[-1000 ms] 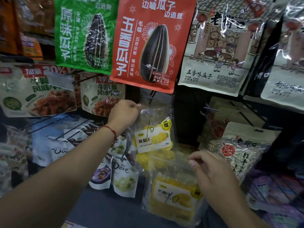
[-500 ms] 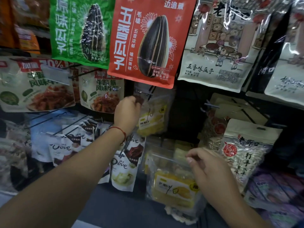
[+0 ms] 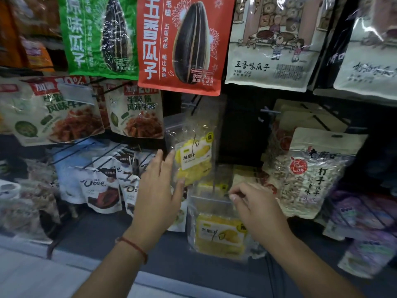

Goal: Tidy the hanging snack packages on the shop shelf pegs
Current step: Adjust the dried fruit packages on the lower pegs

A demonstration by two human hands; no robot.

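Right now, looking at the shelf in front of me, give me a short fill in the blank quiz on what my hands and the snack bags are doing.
1. The left hand has its fingers ____ beside the upper yellow dried-fruit bag.
2. The right hand pinches the top of the ____ yellow dried-fruit bag.
3. The sunflower seed bag directly above the upper yellow bag is ____ in colour.

Missing words: straight; lower; red

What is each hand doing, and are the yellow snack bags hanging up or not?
left hand: open, fingers straight beside the upper bag
right hand: pinching the lower bag's top
upper yellow bag: hanging on its peg
lower yellow bag: held, peg not visible
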